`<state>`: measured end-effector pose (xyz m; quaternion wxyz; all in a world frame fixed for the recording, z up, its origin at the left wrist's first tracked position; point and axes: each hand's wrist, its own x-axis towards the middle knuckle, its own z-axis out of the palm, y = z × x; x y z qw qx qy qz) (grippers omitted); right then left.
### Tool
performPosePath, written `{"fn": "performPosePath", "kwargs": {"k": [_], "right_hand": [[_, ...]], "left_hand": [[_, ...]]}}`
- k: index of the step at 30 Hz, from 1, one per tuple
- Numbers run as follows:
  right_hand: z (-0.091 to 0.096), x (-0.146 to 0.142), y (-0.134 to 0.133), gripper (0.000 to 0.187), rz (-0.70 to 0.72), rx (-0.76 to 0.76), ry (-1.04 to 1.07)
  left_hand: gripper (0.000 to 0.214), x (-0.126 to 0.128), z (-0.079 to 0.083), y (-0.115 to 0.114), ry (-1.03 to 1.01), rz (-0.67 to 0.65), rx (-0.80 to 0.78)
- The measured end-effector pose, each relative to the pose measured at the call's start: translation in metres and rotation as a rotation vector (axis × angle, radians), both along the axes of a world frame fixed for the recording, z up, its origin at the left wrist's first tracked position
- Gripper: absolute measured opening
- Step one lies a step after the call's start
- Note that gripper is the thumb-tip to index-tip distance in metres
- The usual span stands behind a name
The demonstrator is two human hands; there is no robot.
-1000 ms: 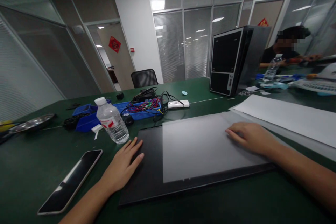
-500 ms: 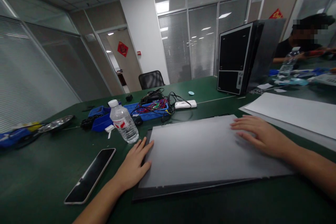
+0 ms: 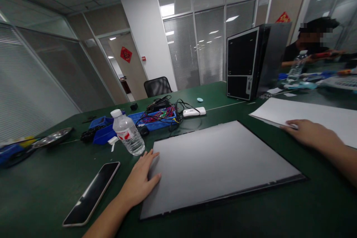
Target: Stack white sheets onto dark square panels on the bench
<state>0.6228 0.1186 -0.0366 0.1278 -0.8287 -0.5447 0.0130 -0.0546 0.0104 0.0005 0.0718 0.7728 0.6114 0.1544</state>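
A flat black panel (image 3: 292, 179) lies on the green table, fully covered by a grey-white sheet (image 3: 217, 163). My left hand (image 3: 141, 180) rests flat and open at the panel's left edge, fingers on the sheet. My right hand (image 3: 309, 134) lies palm down, fingers stretched out, on the near corner of a second white sheet (image 3: 306, 115) to the right of the panel. It holds nothing that I can see.
A phone (image 3: 92, 193) lies face up left of my arm, a water bottle (image 3: 126, 133) behind it. Blue trays (image 3: 156, 117) with wires, a white device (image 3: 194, 112) and a metal dish (image 3: 52, 137) sit further back. A computer tower (image 3: 248, 63) stands at right; another person (image 3: 306, 48) works beyond.
The grey-white sheet slid left until it covers the whole black panel. My right hand left it and moved right onto the second white sheet. My left hand stayed at the panel's left edge.
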Motion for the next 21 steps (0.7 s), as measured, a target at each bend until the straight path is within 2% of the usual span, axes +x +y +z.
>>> {"fn": "performPosePath", "kwargs": {"k": [4,10,13,17,19,21], "right_hand": [[0.003,-0.014,-0.001,0.078,0.003,0.010,-0.009],[0.010,-0.024,-0.006,0.063,0.050,0.053,-0.050],[0.020,-0.033,-0.010,0.058,0.098,0.078,-0.072],[0.038,-0.056,-0.020,0.065,0.125,0.128,-0.134],[0.045,-0.075,-0.026,0.059,0.189,0.154,-0.182],[0.048,-0.098,-0.034,0.050,0.354,0.193,-0.253]], "left_hand": [[0.069,0.002,0.004,-0.002,0.018,0.004,-0.029],[0.059,0.003,0.008,-0.001,-0.033,0.038,-0.026],[0.060,0.002,0.006,0.001,-0.050,0.059,-0.036],[0.059,0.001,0.003,0.003,-0.074,0.061,-0.033],[0.058,0.001,0.003,0.004,-0.080,0.060,-0.035],[0.059,0.000,0.003,0.005,-0.085,0.064,-0.045]]}}
